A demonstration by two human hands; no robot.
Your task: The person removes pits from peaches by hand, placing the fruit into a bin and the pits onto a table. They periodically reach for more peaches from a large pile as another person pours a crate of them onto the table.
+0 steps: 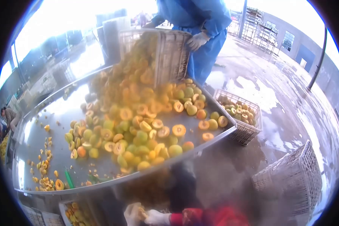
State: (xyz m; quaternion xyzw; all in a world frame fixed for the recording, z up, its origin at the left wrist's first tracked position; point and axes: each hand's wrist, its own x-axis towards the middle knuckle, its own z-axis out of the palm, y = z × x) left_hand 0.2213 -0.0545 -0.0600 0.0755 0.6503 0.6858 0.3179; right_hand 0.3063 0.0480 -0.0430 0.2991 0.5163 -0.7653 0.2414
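Note:
At the bottom edge, my left hand [132, 215] and my right hand [157, 217] are close together, both in white gloves. A red sleeve [218, 217] runs to the right one. The fingers look curled, with a small yellowish patch between the hands; I cannot tell what it is. Both are below the near rim of a metal table [113, 185]. Yellow-green stone fruit [139, 139], many halved with pits showing, is heaped on it. Across the table, a person in blue [199, 19] with white gloves tips a plastic crate [173, 56], and blurred fruit pours out.
A full fruit crate [248, 130] stands on the wet floor by the table's right corner. Nearer is another crate [309, 173]. A crate with fruit [66, 207] sits below the table. Small pieces [45, 165] and a green strip-like object [69, 179] lie at the table's left.

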